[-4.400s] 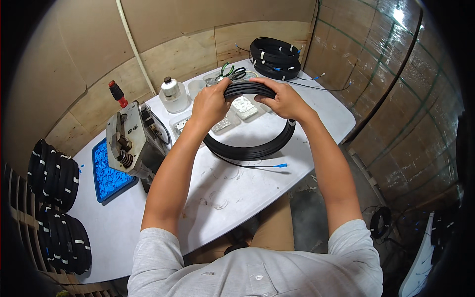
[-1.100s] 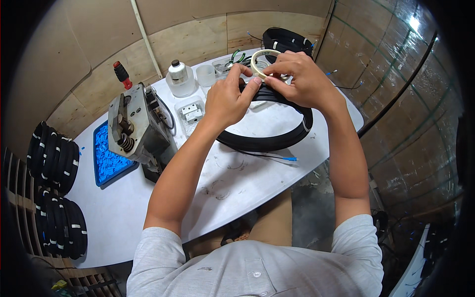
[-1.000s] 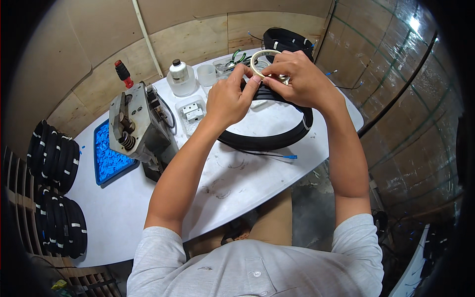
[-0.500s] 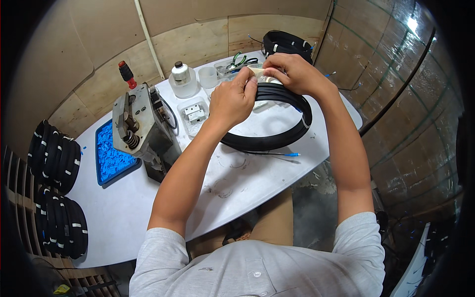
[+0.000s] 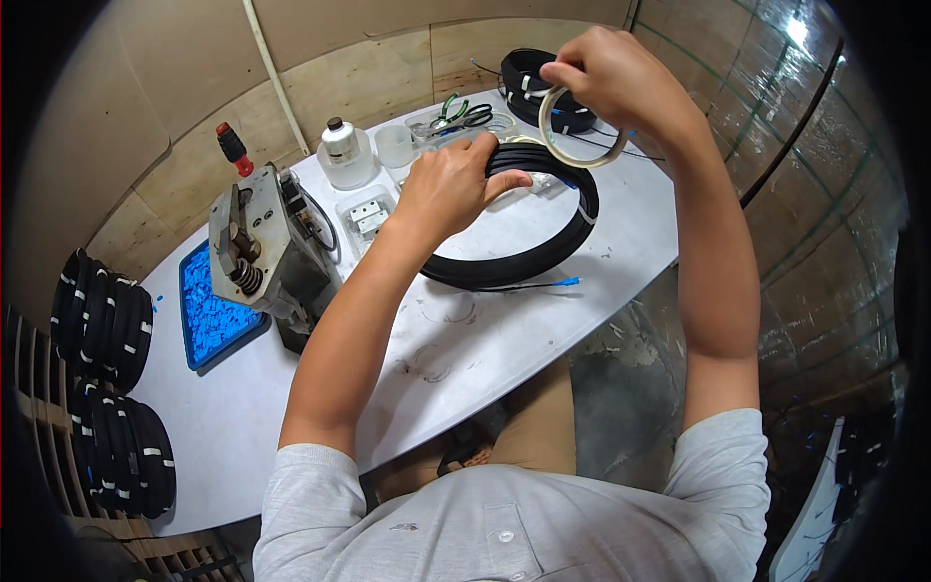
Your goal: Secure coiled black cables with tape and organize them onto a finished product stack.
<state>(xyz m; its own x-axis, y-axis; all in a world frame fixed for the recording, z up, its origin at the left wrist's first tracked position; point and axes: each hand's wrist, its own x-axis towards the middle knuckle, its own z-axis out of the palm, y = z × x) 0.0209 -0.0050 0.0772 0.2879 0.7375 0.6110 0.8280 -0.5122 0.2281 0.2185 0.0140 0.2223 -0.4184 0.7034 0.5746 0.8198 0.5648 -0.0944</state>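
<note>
Left hand [image 5: 446, 184] grips far side of black cable coil [image 5: 524, 275] above white table [image 5: 504, 339]; right hand [image 5: 621, 78], raised, holds cream tape roll [image 5: 586, 161]; blue connector [image 5: 570, 282] near coil; metal machine [image 5: 267, 221] beside blue tray [image 5: 232, 348] holding small blue pieces [image 5: 211, 312]

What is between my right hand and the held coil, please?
In the head view, the tape roll hangs between the right hand and the held coil; coil contact unclear.

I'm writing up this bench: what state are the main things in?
Black cable coil, gripped by left hand, white-banded at right
Tape roll, held in the air by right hand
White bottle, upright, capped
Blue tray, holding many blue pieces
Far-left coils, in two groups, white-banded
</note>
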